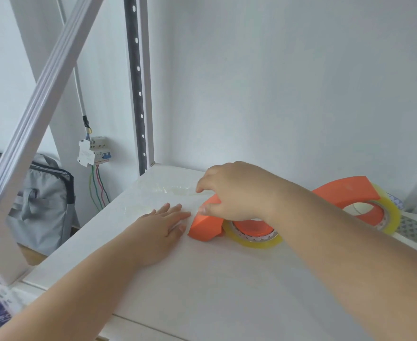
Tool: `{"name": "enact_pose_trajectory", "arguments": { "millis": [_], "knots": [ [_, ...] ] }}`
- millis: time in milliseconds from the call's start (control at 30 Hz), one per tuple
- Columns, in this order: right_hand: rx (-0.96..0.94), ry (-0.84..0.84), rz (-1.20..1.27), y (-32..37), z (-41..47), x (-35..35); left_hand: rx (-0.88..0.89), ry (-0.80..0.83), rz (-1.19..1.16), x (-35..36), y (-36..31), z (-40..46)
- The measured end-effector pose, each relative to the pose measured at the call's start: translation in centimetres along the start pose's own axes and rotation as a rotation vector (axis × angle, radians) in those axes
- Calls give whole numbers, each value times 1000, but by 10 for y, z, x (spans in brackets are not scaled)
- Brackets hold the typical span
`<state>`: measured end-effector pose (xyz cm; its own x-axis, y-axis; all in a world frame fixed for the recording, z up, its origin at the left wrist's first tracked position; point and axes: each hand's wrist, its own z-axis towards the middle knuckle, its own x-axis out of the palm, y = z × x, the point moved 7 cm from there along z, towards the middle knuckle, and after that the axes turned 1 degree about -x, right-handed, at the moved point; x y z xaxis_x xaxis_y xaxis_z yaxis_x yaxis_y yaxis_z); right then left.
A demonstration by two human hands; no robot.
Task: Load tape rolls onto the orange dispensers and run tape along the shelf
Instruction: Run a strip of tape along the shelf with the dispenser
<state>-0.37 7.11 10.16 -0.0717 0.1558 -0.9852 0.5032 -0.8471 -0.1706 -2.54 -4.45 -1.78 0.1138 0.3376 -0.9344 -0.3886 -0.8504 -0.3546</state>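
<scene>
orange dispenser [206, 223] under right hand [237, 190]

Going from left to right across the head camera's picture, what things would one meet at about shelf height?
Grey bag → circuit breaker with coloured wires → left hand flat on the shelf → near orange dispenser under the right hand → far orange dispenser with its tape roll.

bag: grey fabric bag with black trim [40, 205], far left, on floor
breaker: white circuit breaker box [92, 151] on wall, coloured wires [98, 188] hanging below
beam: white ribbed diagonal beam [42, 94], left
</scene>
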Motion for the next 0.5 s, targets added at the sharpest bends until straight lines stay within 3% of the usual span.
{"name": "enact_pose_trajectory", "arguments": {
  "millis": [300, 500],
  "knots": [
    [54, 370, -166, 7, 9, 28, -6, 44, 63, 6, 4, 3],
    [138, 377, -138, -7, 5, 31, -55, 73, 60, 6, 12, 5]
  ]
}}
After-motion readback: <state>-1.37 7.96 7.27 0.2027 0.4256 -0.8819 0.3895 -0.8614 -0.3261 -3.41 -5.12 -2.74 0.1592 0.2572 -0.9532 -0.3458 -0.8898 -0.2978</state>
